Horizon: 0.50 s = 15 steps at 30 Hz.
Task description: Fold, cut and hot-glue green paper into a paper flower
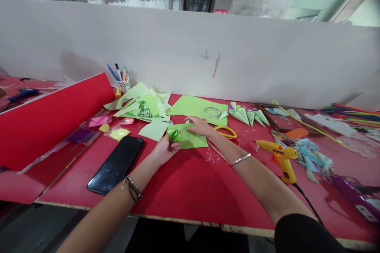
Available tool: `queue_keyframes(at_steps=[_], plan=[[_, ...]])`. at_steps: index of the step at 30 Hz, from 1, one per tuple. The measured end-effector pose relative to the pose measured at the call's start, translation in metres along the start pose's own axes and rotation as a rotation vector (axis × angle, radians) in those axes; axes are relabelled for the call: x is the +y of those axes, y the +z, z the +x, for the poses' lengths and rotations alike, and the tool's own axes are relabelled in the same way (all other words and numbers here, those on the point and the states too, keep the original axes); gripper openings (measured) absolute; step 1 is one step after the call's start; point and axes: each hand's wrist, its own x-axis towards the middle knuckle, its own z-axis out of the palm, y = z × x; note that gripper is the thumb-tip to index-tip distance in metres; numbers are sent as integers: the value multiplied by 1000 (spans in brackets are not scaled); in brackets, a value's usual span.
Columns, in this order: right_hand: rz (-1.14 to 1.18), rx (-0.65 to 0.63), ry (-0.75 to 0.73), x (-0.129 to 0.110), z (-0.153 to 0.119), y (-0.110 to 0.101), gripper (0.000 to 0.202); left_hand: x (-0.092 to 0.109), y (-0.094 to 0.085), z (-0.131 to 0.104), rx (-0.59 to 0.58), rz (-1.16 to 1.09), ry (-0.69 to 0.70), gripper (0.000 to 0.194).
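Observation:
My left hand (165,149) pinches a small folded piece of green paper (175,135), its pleats fanned upward. A flat green paper sheet (196,140) lies just right of it. My right hand (199,126) is at the far edge of that sheet, thumb on the near side and fingers beyond, seeming to grip it. Yellow-handled scissors (227,131) lie partly hidden behind my right forearm. A pale green paper piece (153,129) is beyond my left hand. Past my right hand, a silver ring (213,112) rests on a larger green sheet (187,105).
Green paper scraps (145,104) pile up behind, near a pen cup (124,84). Folded green cones (240,115) lie back right. A yellow glue gun (279,154) with a cord is right of my forearm; a black phone (115,164) is at left. A white partition (166,51) closes the back.

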Motion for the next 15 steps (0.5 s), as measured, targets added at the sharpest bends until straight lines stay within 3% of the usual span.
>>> queue_keyframes(at_steps=[3,7,9,12,15], plan=[[118,63,-102,1,-6,-17,31,1,0,-1,-16,-25,4,21],[209,329,-105,11,-26,-45,30,2,-2,0,-51,-35,31,23],[248,387,-125,17,-40,-56,23,0,-2,0,-39,-16,35,27],[352,488,-8,23,-64,-60,23,-1,-1,1,-1,16,20,27],[556,574,128,24,-91,-52,24,-3,0,2,109,85,104,14]])
